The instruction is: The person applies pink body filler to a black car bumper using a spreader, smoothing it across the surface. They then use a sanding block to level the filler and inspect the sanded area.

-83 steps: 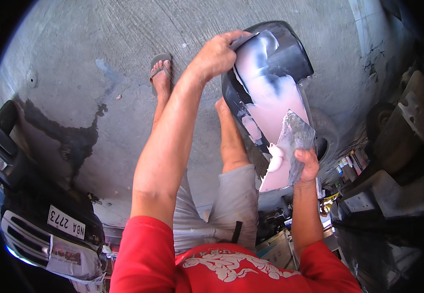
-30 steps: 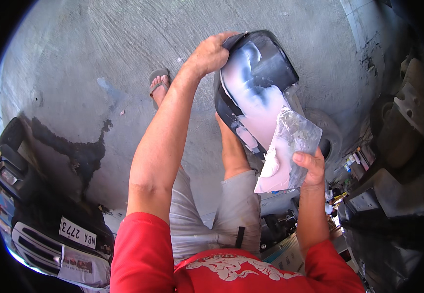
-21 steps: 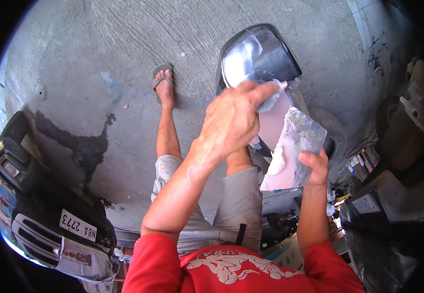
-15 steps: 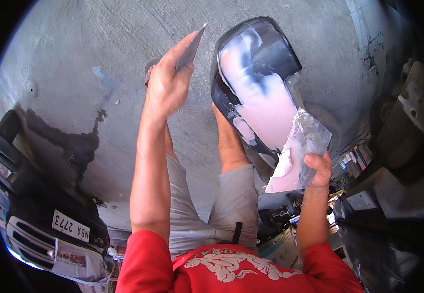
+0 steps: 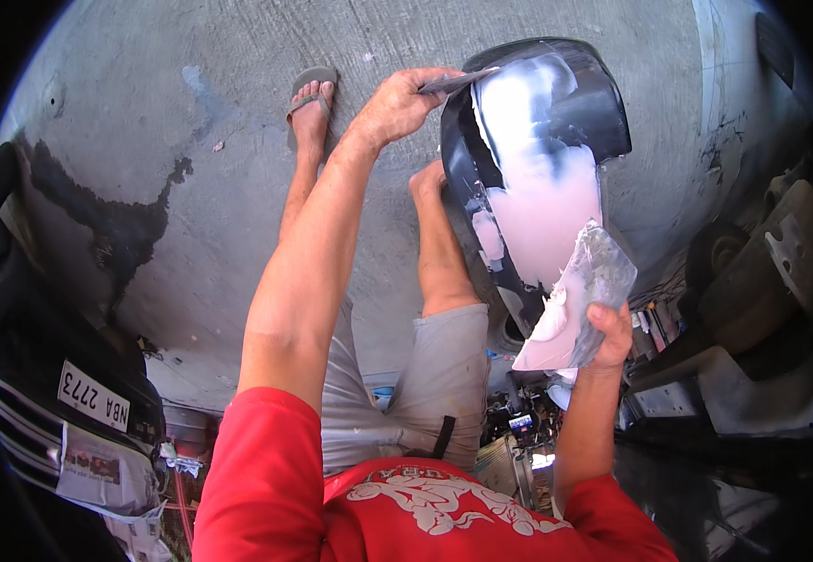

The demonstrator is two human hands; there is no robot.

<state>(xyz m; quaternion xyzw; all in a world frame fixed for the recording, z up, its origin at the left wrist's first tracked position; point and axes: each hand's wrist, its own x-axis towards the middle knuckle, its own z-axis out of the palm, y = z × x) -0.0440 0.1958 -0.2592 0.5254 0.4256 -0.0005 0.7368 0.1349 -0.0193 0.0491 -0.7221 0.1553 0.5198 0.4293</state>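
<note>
My left hand (image 5: pixel 399 108) is closed on a thin, flat grey spreader (image 5: pixel 446 83). The blade's tip reaches the upper left edge of a black, curved car body part (image 5: pixel 605 98); whether it presses on it I cannot tell. Pale pink filler (image 5: pixel 552 215) covers much of that part's face, thinning to a bluish smear near the top. In my right hand (image 5: pixel 611 335), a flat mixing board (image 5: pixel 606 270) is gripped by its lower right side, thumb on top. A thick lump of pink filler (image 5: pixel 550 317) lies along the board's left side. The board overlaps the part's lower end.
Beneath everything is a rough concrete floor (image 5: pixel 238 122) with a dark stain (image 5: pixel 111 215). A black vehicle (image 5: pixel 27 361) stands at the left. Metal car parts (image 5: pixel 753 318) crowd the right side. My sandalled foot (image 5: pixel 309 110) and bent knees are below my arms.
My left hand has moved right with the spreader, and the blade has swung from upright to nearly level at the part's edge. The view has shifted; the board stays in my right hand.
</note>
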